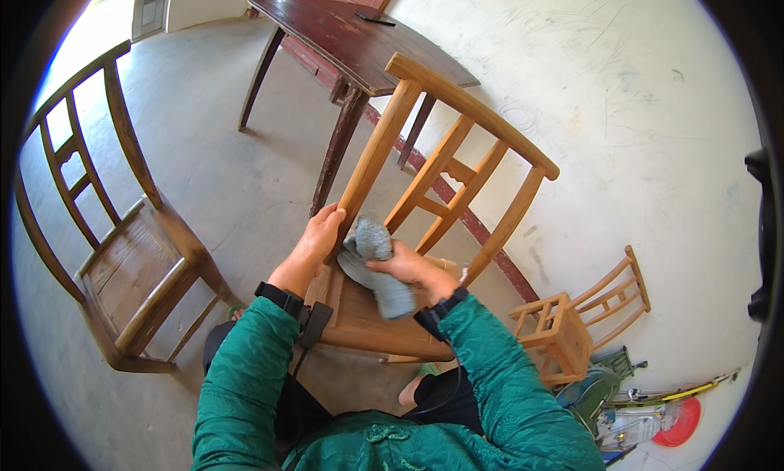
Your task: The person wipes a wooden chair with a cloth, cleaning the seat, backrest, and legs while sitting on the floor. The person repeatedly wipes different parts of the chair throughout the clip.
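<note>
A light-brown wooden chair (pixel 471 113) stands directly before me, its slatted back leaning away towards the wall. My left hand (pixel 318 235) grips the left upright of the backrest, low down near the seat. In my right hand (pixel 411 265) is a crumpled grey cloth (pixel 373 257), which hangs over the seat (pixel 349 321) and lies against the foot of the backrest. Part of the seat is hidden under the cloth and my right forearm. Both wrists wear black straps, with a cable running down from the left one.
A darker wooden chair (pixel 131 266) stands at the left. Behind is a dark red-brown table (pixel 343 33) with a small black object on it. By the white wall, at the right, are a small wooden chair (pixel 572 330), a red basin (pixel 681 423) and assorted items.
</note>
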`<state>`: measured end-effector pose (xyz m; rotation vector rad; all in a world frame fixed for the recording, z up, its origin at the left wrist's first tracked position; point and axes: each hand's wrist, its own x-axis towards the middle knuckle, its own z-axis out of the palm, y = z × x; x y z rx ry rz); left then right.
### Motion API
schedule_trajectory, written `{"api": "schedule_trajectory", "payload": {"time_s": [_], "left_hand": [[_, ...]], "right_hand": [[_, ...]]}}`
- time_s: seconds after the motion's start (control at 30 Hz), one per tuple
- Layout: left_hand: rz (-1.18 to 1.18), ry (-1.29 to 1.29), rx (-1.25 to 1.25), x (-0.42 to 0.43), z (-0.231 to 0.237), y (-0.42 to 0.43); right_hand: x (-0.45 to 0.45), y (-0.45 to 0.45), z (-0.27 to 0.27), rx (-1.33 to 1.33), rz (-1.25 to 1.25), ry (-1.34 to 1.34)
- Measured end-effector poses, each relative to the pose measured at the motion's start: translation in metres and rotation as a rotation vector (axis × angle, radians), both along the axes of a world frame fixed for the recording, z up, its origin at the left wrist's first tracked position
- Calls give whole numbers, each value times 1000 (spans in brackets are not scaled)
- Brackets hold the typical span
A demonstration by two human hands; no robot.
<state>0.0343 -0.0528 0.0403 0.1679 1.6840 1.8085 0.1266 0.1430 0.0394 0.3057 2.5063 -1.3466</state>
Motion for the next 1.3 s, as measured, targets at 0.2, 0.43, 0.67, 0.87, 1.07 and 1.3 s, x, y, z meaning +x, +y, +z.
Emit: {"api": "schedule_trajectory", "payload": {"time_s": [0.2,0.43,0.67,0.87,1.07,1.3], "left_hand": [[53,47,164,2,-9,11],[96,96,178,3,-18,15],[77,110,207,-1,-28,19],[76,103,166,1,-24,16],[105,101,188,0,-28,19],[107,118,169,1,-30,20]], "right_hand": [[12,21,120,582,-47,912],[-45,48,167,1452,-76,934],[-52,55,107,1238,-54,838],[-49,47,98,1255,-91,903],[-36,42,73,1366,-9,898],[-31,40,31,1309,25,955]]}}
